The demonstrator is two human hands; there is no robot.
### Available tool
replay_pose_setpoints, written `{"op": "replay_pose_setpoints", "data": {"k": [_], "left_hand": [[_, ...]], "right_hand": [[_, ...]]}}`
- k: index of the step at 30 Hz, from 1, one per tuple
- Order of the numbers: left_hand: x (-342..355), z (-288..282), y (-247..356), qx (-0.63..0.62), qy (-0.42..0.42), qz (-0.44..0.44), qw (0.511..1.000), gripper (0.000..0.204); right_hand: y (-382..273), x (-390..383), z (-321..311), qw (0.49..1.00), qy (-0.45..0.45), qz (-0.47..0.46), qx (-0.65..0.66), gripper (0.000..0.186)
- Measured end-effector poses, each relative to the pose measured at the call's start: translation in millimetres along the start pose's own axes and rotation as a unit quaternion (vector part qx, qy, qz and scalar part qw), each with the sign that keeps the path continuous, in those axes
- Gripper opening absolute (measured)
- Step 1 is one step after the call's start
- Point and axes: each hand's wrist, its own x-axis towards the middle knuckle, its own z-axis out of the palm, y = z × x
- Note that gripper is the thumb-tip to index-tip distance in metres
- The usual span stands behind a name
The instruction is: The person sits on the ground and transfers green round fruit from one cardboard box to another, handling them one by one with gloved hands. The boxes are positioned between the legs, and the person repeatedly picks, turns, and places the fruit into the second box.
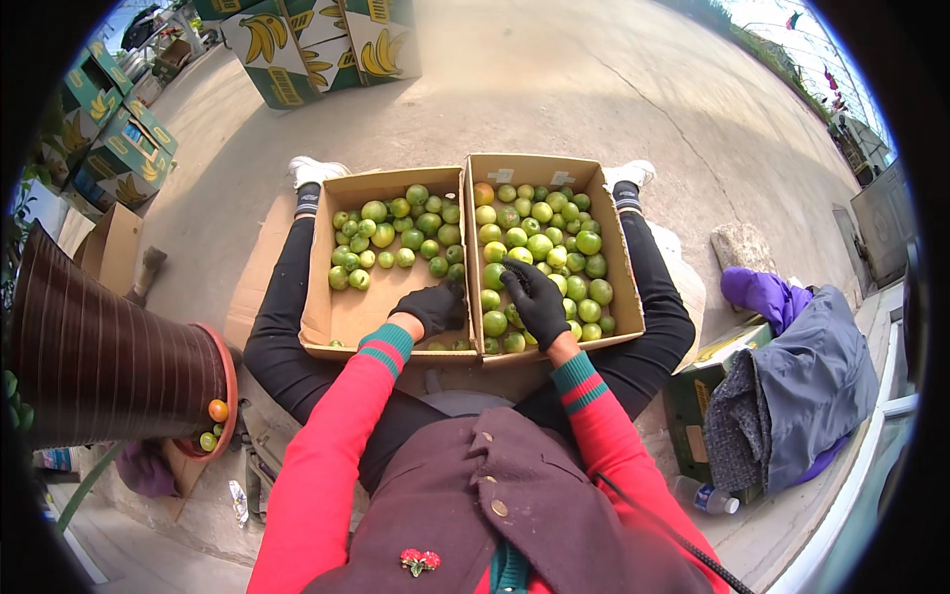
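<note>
Two open cardboard boxes stand side by side between my outstretched legs. Green tomatoes (374,211) fill the far half of the left box (341,312), with bare cardboard nearer me. The right box (625,315) is covered in green tomatoes (539,247), a reddish one in its far left corner. My left hand (432,309), in a black glove, is low in the left box by the wall shared with the right one; its fingers are too dark to make out. My gloved right hand (539,305) is over the right box, fingers extended and slightly apart beside a green tomato (494,276).
A brown ribbed bin (119,342) lies tipped at left, a few tomatoes at its orange rim. Banana cartons (322,49) stand beyond, with more at far left. On the right are a grey jacket (807,386), a purple cloth (762,292) and a plastic bottle (705,495).
</note>
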Motion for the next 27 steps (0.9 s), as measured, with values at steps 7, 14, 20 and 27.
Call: {"op": "replay_pose_setpoints", "data": {"k": [7, 14, 20, 27], "left_hand": [[-27, -35, -9, -0.617, -0.035, -0.019, 0.786, 0.047], [-32, -37, 8, -0.608, -0.095, 0.008, 0.788, 0.047], [-26, -22, -11, -0.319, -0.1, -0.08, 0.939, 0.045], [-18, 0, -1, -0.054, -0.243, -0.066, 0.966, 0.059]], "right_hand": [[-60, -5, -10, 0.942, -0.078, -0.235, -0.227, 0.063], [-44, -4, 1, 0.924, -0.149, -0.292, -0.199, 0.055], [-11, 6, -12, 0.947, 0.126, 0.057, 0.291, 0.039], [58, 16, -35, 0.59, 0.325, 0.308, 0.672, 0.087]]}}
